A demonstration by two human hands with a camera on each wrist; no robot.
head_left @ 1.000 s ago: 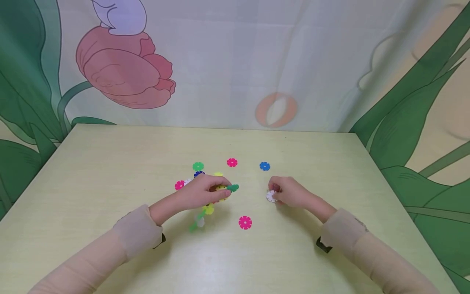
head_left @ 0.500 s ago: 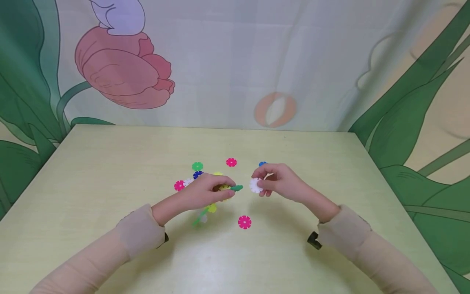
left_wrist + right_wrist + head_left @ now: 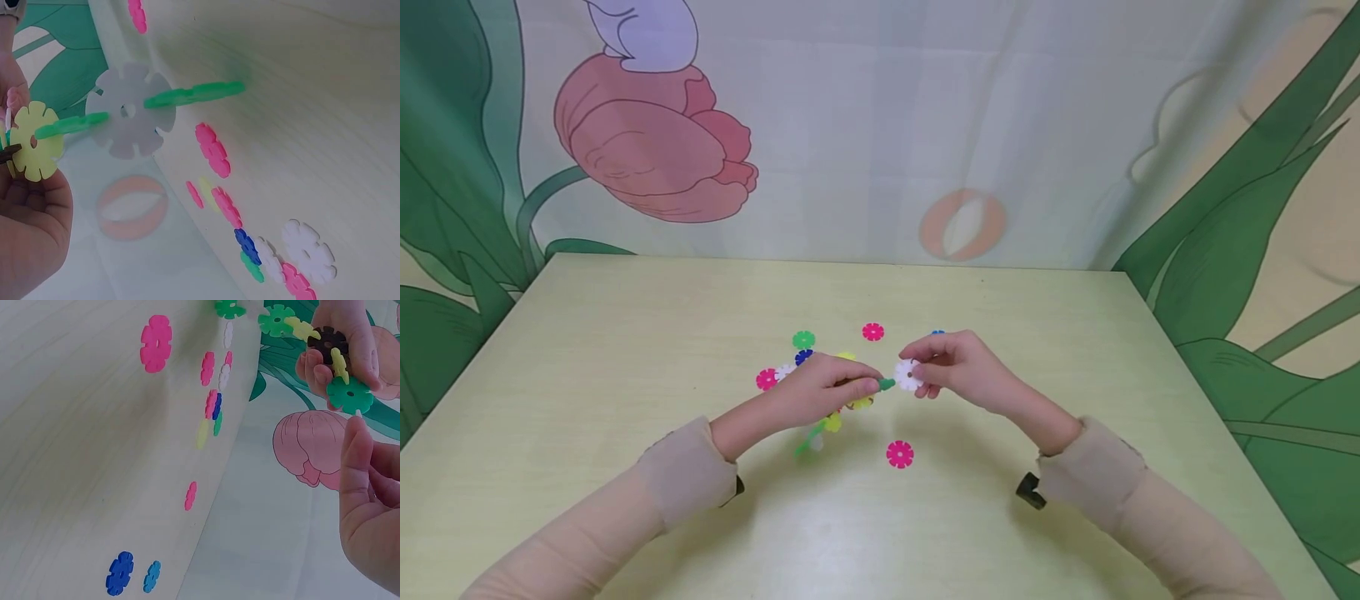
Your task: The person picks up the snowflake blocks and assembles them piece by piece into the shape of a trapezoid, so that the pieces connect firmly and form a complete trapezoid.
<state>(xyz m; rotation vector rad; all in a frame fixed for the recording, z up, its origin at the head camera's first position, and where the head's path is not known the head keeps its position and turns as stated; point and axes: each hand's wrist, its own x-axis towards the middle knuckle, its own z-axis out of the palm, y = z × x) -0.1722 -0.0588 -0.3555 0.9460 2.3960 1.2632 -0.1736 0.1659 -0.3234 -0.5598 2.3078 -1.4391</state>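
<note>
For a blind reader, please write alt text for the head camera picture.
Over a pale green table, the right hand pinches a white snowflake disc against the green disc of a small chain that the left hand holds. Loose pink, green and blue discs lie around.

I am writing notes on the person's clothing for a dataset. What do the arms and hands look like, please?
Both arms wear long beige sleeves with wider cuffs; the left cuff and the right cuff each end at the wrist. A small dark device shows under the right wrist. The left hand and right hand are bare: no gloves or rings visible.
</note>
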